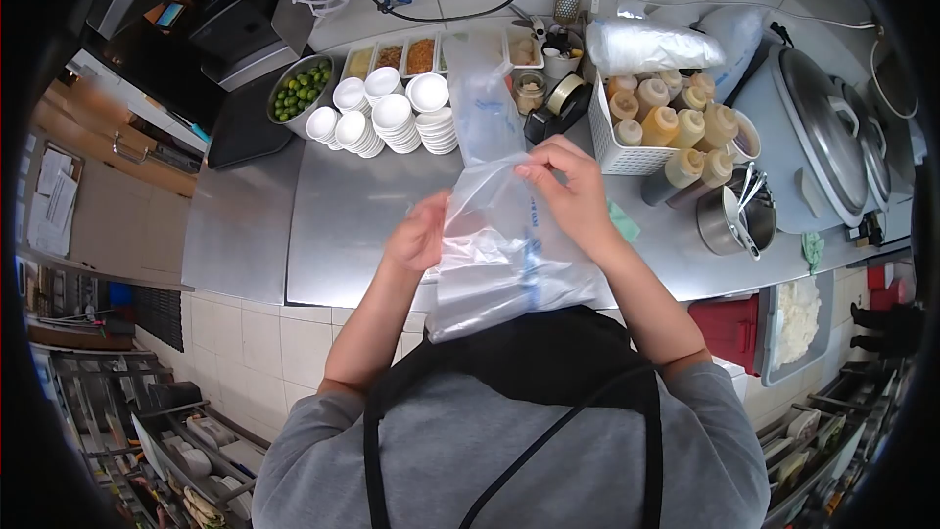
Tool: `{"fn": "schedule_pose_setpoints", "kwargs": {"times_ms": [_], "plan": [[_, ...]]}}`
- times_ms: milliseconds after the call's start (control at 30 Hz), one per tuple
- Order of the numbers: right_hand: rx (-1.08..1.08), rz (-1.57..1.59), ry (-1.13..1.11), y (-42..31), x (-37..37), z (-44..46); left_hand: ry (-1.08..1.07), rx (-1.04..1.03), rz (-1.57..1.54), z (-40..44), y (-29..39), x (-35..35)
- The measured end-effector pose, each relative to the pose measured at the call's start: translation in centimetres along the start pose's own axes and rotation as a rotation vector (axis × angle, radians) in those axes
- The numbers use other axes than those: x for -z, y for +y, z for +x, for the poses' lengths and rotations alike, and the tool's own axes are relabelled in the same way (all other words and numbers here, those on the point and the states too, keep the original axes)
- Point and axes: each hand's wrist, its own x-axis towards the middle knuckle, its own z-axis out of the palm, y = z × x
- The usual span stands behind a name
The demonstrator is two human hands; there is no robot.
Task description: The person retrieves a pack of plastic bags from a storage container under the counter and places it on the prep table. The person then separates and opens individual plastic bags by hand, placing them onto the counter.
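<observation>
Counter (357,220): steel stretching leftward
Bag (490,279): across front edge
My right hand (573,191): pinching bag
Left hand (419,235): alongside (grip unclear)

Limes (303,93) in a bowl (295,123), stacked white cups (392,114), bottles (662,123) in a basket (634,159)

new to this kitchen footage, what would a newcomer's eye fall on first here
Probably the big translucent bag in the middle, with the right hand pinching its upper part and the left hand at its left side. Beyond it to the left, stacks of white cups stand on the counter, with green fruit farther left. To the right, a white basket is crowded with bottles.
</observation>
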Motion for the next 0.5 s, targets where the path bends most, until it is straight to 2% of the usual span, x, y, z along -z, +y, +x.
{"fn": "schedule_pose_setpoints", "kwargs": {"times_ms": [33,133,167,200,333,400,433,500], "plan": [[0.001,0.001,0.002,-0.1,-0.2,-0.2,0.049,-0.111,-0.099,0.5,0.0,-0.5],[0.032,0.020,0.052,-0.4,-1.8,-0.7,0.250,-0.298,0.275,2.6,-1.0,-3.2],[-0.085,0.079,0.018,-0.3,-2.5,-1.0,0.302,-0.327,0.309,2.7,-1.0,-4.7],[-0.203,0.139,-0.018,-0.4,-3.0,-1.1,0.342,-0.344,0.321,2.7,-1.0,-5.4],[-0.186,0.358,0.102,-1.1,-2.9,0.1,0.452,-0.402,0.189,2.4,0.3,-5.3],[-0.390,1.103,0.062,-1.8,-1.4,1.3,0.416,-0.435,0.006,2.8,2.3,-4.1],[-0.395,1.103,0.059,-2.3,-0.6,2.2,0.389,-0.444,-0.086,3.3,3.5,-3.2],[-0.370,1.408,0.103,-2.6,0.6,4.4,0.386,-0.455,-0.137,5.3,6.0,-1.6]]}}
